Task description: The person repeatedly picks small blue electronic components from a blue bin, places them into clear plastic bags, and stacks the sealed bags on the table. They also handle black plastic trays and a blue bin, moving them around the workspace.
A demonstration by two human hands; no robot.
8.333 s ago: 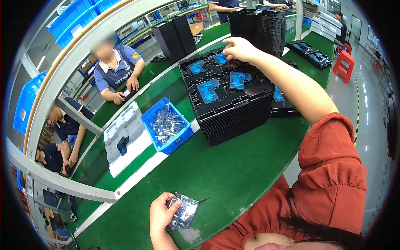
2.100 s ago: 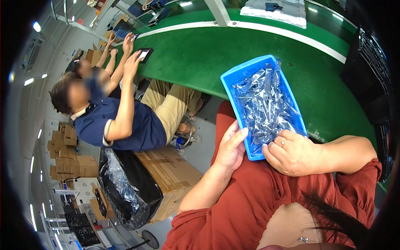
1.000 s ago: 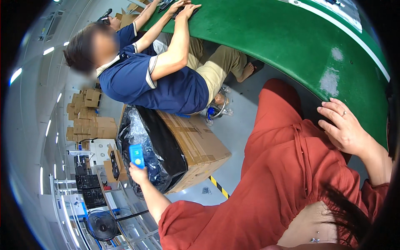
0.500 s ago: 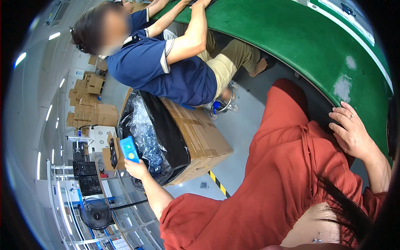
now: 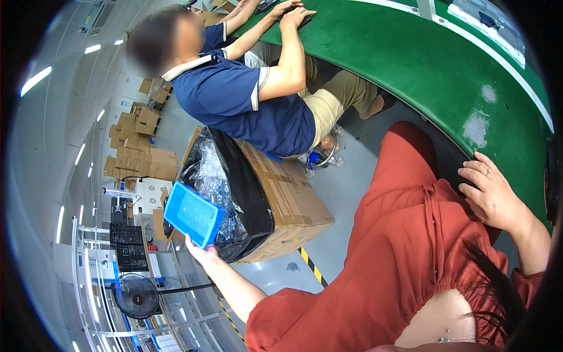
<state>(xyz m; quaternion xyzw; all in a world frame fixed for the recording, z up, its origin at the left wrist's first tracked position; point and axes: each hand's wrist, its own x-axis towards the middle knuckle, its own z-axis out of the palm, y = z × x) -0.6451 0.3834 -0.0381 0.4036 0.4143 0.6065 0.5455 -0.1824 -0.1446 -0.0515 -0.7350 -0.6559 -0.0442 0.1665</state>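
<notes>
Out to the left, my left hand (image 5: 202, 253) grips a shallow blue plastic bin (image 5: 193, 212) by its lower edge. The bin is tilted so its inside faces me; a few tiny light specks show in it. Beyond it stands a large cardboard box (image 5: 296, 205) lined with a black plastic bag (image 5: 249, 196), with clear plastic wrapping (image 5: 210, 167) inside. My right hand (image 5: 491, 190), a ring on one finger, is at the near edge of the green table (image 5: 410, 64). Its fingers are loosely spread and hold nothing.
A co-worker in a dark blue shirt (image 5: 234, 94) sits at the table, hands on a small dark object. Stacked cartons (image 5: 138, 141), a black fan (image 5: 136, 296) and metal racks are at the left. Yellow-black tape (image 5: 312, 267) marks the floor. A clear plastic box (image 5: 489, 26) lies far right.
The blue bin has turned from showing a narrow outer side to showing its open inside. My right hand stays at the table edge. The co-worker's hands have come further into view.
</notes>
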